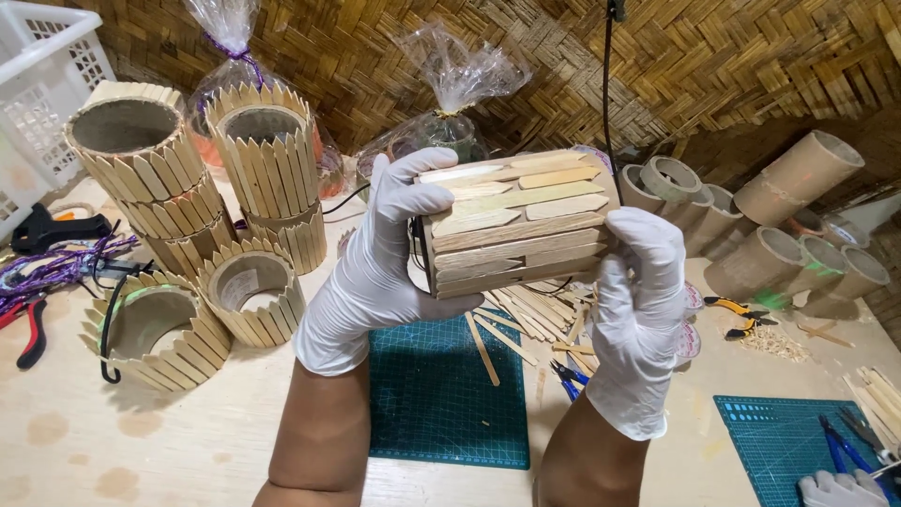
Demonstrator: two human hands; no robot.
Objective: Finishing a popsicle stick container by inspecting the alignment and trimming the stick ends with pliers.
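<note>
Two white-gloved hands hold a cardboard tube [514,223] on its side above a green cutting mat [449,394]. Pale flat wooden sticks with pointed ends cover the tube lengthwise. The left hand [380,263] wraps closed around the tube's left end, thumb across the top sticks. The right hand [638,314] grips the right end from below and behind, fingers closed against it. Loose sticks [526,314] lie on the table [141,441] underneath. Farther left stand finished stick-covered tubes [267,155], some stacked. Bare cardboard tubes [798,216] lie farther right, against a woven wall [713,56].
</note>
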